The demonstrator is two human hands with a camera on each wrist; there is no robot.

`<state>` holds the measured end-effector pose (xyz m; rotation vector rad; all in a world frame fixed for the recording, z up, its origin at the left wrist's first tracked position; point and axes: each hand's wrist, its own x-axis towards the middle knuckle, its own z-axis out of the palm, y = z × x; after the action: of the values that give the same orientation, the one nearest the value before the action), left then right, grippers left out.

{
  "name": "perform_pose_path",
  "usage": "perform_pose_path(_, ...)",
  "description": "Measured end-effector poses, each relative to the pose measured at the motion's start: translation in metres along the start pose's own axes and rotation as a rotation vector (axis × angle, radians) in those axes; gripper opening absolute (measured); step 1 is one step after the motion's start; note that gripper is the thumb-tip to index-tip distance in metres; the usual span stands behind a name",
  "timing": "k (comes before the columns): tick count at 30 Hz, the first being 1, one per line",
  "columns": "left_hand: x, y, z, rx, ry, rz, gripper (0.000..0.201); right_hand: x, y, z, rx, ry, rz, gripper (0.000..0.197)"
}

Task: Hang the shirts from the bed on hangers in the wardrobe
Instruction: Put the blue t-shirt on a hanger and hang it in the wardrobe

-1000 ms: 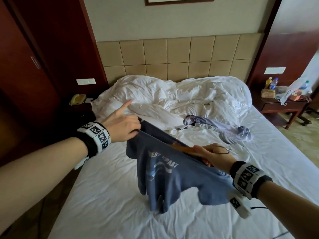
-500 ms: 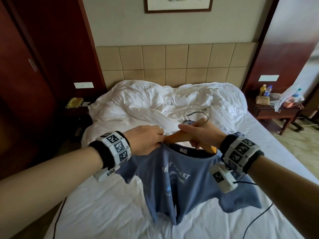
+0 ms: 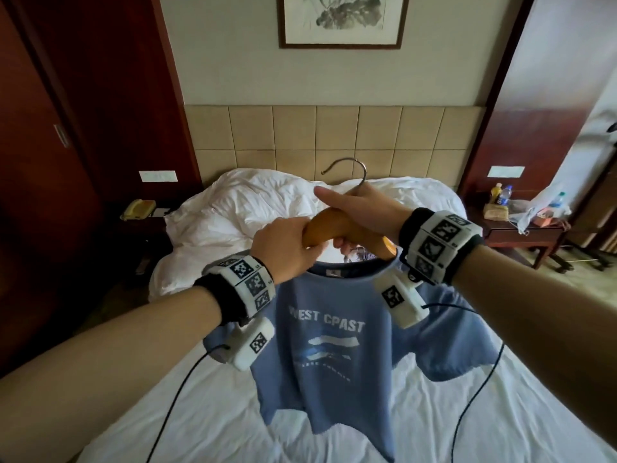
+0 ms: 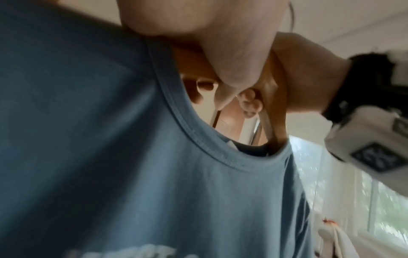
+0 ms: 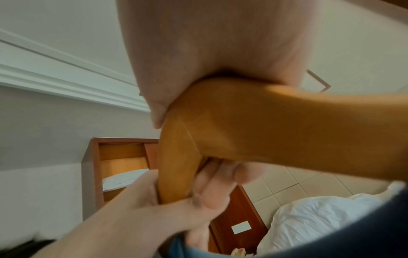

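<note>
A blue T-shirt printed "WEST COAST" hangs on a wooden hanger held up over the bed. My right hand grips the hanger's middle just under its metal hook. My left hand grips the hanger's left arm where the shirt's collar meets it. In the left wrist view the collar curves under the hanger. The right wrist view is filled by the hanger with fingers wrapped round it. A second, paler garment is glimpsed through the collar opening.
Crumpled white duvet lies at the bed's head. Dark wooden wardrobe panels stand to the left, with a phone on the left nightstand. A right nightstand carries bottles and bags. Wrist cables trail down over the sheet.
Both hands have lifted the hanger with the blue shirt up off the bed. The shirt went from draped sideways to hanging straight. My left hand moved from the shirt's edge onto the hanger.
</note>
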<state>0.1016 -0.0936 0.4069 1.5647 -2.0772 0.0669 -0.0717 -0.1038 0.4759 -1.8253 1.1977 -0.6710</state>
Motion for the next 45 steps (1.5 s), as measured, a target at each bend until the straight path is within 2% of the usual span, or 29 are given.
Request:
perform_pose_path(4,0.007,-0.002,-0.008,-0.015,0.072,-0.136,0.022,-0.004,0.009,-0.009,-0.143,0.052,-0.104,0.049)
perform_pose_path(7,0.009,-0.021,-0.014,-0.062,0.079,-0.214,0.030,-0.007,0.036,-0.014,-0.350,0.001,-0.097,0.052)
perform_pose_path(9,0.011,-0.032,-0.020,-0.118,0.098,-0.257,0.037,-0.011,0.056,-0.016,-0.496,-0.002,-0.093,0.036)
perform_pose_path(10,0.011,-0.033,-0.024,-0.135,0.127,-0.271,0.040,-0.014,0.065,-0.016,-0.526,0.022,-0.106,0.031)
perform_pose_path(12,0.010,-0.039,-0.033,-0.141,0.171,-0.327,0.041,-0.017,0.082,-0.019,-0.520,0.087,-0.129,0.034)
perform_pose_path(15,0.011,-0.060,-0.040,-0.144,0.192,-0.422,0.033,-0.022,0.101,-0.022,-0.518,0.148,-0.123,0.034)
perform_pose_path(19,0.008,-0.077,-0.042,-0.132,0.178,-0.464,0.043,-0.037,0.130,-0.014,-0.455,0.195,-0.061,0.025)
perform_pose_path(23,0.004,-0.081,-0.047,-0.145,0.177,-0.446,0.039,-0.041,0.160,-0.004,-0.578,0.172,0.091,0.046)
perform_pose_path(26,0.005,-0.082,-0.050,-0.126,0.164,-0.453,0.036,-0.045,0.173,-0.002,-0.616,0.124,0.162,0.042)
perform_pose_path(30,0.007,-0.087,-0.050,-0.157,0.155,-0.467,0.041,-0.050,0.187,-0.005,-0.579,0.146,0.215,0.044)
perform_pose_path(33,0.010,-0.088,-0.052,-0.165,0.156,-0.493,0.041,-0.064,0.194,-0.001,-0.614,0.114,0.318,0.026)
perform_pose_path(36,0.010,-0.085,-0.052,-0.155,0.157,-0.508,0.038,-0.072,0.204,0.000,-0.604,0.129,0.354,0.022)
perform_pose_path(39,0.011,-0.086,-0.052,-0.177,0.143,-0.548,0.034,-0.070,0.213,-0.001,-0.583,0.165,0.341,0.036)
perform_pose_path(42,0.012,-0.084,-0.050,-0.180,0.114,-0.558,0.033,-0.069,0.203,0.001,-0.697,0.026,0.383,0.028)
perform_pose_path(43,0.014,-0.082,-0.049,-0.168,0.109,-0.571,0.033,-0.065,0.198,-0.002,-0.700,0.009,0.345,0.035)
perform_pose_path(45,0.015,-0.078,-0.045,-0.141,0.082,-0.581,0.039,-0.055,0.175,-0.008,-0.585,0.124,0.205,0.071)
